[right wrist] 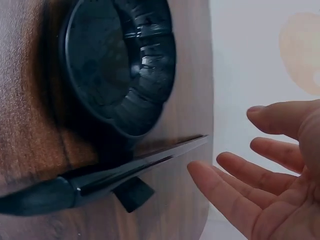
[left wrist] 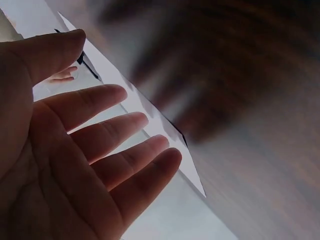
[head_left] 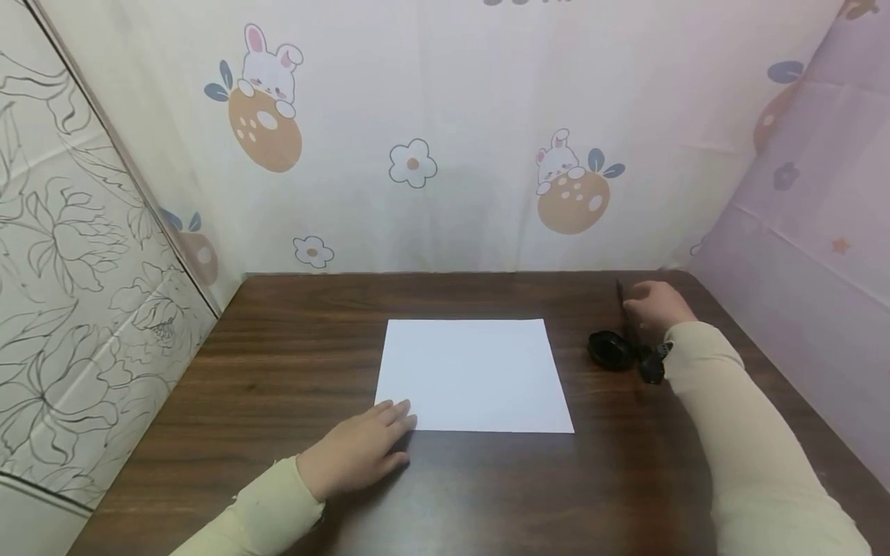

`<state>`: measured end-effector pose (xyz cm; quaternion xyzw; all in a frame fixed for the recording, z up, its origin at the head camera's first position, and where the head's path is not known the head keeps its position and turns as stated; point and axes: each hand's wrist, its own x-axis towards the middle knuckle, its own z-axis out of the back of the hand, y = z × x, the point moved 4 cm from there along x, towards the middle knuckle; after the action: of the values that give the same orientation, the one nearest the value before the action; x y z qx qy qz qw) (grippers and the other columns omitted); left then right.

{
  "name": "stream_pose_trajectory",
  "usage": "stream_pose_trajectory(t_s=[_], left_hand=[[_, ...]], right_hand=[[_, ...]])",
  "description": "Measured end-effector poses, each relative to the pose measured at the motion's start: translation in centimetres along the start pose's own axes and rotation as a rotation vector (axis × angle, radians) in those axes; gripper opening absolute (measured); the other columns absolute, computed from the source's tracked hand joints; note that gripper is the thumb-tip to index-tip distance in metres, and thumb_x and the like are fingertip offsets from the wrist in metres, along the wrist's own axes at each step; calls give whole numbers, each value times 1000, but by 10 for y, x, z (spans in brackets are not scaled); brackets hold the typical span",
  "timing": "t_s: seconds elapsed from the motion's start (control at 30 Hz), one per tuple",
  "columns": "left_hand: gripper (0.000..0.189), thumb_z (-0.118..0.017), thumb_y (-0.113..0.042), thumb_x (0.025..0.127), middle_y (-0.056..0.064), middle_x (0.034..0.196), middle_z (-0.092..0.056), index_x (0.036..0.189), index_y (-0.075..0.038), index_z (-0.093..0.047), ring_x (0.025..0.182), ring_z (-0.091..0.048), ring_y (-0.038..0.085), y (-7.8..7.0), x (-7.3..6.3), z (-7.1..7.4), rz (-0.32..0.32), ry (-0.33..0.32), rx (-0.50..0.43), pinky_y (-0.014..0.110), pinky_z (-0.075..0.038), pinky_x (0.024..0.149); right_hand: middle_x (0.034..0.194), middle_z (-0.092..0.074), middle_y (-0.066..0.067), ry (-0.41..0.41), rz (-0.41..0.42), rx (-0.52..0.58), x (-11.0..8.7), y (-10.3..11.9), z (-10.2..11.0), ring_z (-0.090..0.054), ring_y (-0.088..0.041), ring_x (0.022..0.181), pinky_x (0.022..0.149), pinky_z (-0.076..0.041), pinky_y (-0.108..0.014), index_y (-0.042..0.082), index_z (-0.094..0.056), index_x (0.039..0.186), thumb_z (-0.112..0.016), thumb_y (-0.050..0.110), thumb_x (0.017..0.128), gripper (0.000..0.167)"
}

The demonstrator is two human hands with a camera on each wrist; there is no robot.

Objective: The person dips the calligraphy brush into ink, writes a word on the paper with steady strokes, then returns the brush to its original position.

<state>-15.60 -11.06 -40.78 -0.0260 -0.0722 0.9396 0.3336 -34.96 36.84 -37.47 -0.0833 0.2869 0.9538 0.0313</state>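
A blank white sheet of paper (head_left: 476, 378) lies on the brown table. My left hand (head_left: 365, 448) is at its near left corner, fingertips overlapping the edge. The left wrist view shows that hand's fingers loosely spread, holding nothing. At the right, my right hand (head_left: 659, 307) is beside a black-handled brush (right wrist: 100, 181). Its fingers are apart from the handle in the right wrist view, slightly bent, with nothing between them. The brush, dark bristles towards me, lies across a small black rest (right wrist: 133, 194). Next to it stands a round black dish (head_left: 610, 350) with a ribbed inner wall.
The wood-grain table (head_left: 292, 347) meets a curtain (head_left: 480, 193) printed with rabbits and flowers at its back edge. A lilac curtain (head_left: 820, 232) borders the right side, and a panel with line-drawn flowers (head_left: 76, 270) stands at the left.
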Motion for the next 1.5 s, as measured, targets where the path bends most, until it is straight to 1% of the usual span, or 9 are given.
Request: stream_pose_trajectory(t_s=[0.1, 0.27, 0.47, 0.7, 0.8, 0.9, 1.2, 1.4, 1.5], left_hand=[[49, -66, -29, 92, 17, 144, -53, 134, -5, -58, 132, -51, 37, -1, 0, -1, -5, 17, 2, 47, -46, 107], [50, -65, -30, 92, 17, 145, -52, 134, -4, -58, 133, -50, 38, -1, 1, -3, -7, 22, -3, 48, -45, 108], [52, -63, -34, 94, 17, 147, -49, 136, -4, -56, 135, -47, 39, -2, 3, -5, 7, 38, -32, 49, -43, 110], [55, -61, -37, 95, 15, 150, -46, 139, -5, -54, 138, -44, 37, -4, 7, -7, 18, 68, -32, 47, -41, 112], [55, -60, -38, 95, 14, 152, -45, 140, -6, -53, 140, -43, 36, -5, 8, -9, 24, 81, -35, 48, -41, 112], [55, -59, -38, 96, 13, 152, -44, 140, -7, -53, 140, -42, 36, -5, 9, -11, 24, 87, -35, 48, -41, 112], [55, -59, -38, 96, 14, 152, -45, 140, -6, -53, 139, -43, 36, -4, 8, -10, 18, 76, -33, 48, -41, 112], [54, -59, -37, 96, 14, 151, -46, 139, -6, -54, 138, -44, 36, -4, 9, -9, 19, 74, -28, 48, -41, 112], [54, -60, -37, 96, 14, 150, -47, 139, -6, -54, 138, -44, 36, -4, 9, -9, 16, 73, -25, 48, -42, 111]], right_hand=[[140, -36, -43, 23, -26, 26, 5, -5, -4, -67, -43, 98, 72, -60, -39, -18, -29, 142, -48, 19, 97, 61], [136, -39, -44, 28, -44, 8, 10, -10, -8, -65, -47, 102, 74, -60, -42, -20, -31, 140, -49, 16, 96, 60], [125, -49, -44, -8, -35, -56, 12, -13, -11, -70, -38, 88, 68, -60, -39, -22, -37, 135, -51, 13, 94, 56], [127, -48, -43, -29, -48, -107, 10, -13, -12, -69, -38, 86, 68, -59, -39, -22, -44, 131, -52, 10, 91, 51], [122, -52, -43, -36, -41, -121, 9, -15, -13, -69, -34, 80, 65, -57, -38, -22, -46, 127, -54, 9, 87, 51], [121, -53, -42, -34, -42, -131, 10, -16, -16, -69, -33, 79, 64, -57, -37, -22, -47, 126, -55, 8, 87, 51], [115, -59, -39, -65, -19, -171, 11, -12, -17, -65, -34, 78, 62, -54, -36, -22, -51, 123, -56, 6, 86, 46], [117, -58, -40, -81, -35, -157, 11, -9, -19, -64, -41, 88, 65, -54, -38, -21, -53, 122, -56, 5, 86, 45], [117, -57, -40, -87, -42, -143, 12, -9, -19, -64, -41, 90, 65, -54, -37, -20, -53, 123, -55, 5, 86, 45]])
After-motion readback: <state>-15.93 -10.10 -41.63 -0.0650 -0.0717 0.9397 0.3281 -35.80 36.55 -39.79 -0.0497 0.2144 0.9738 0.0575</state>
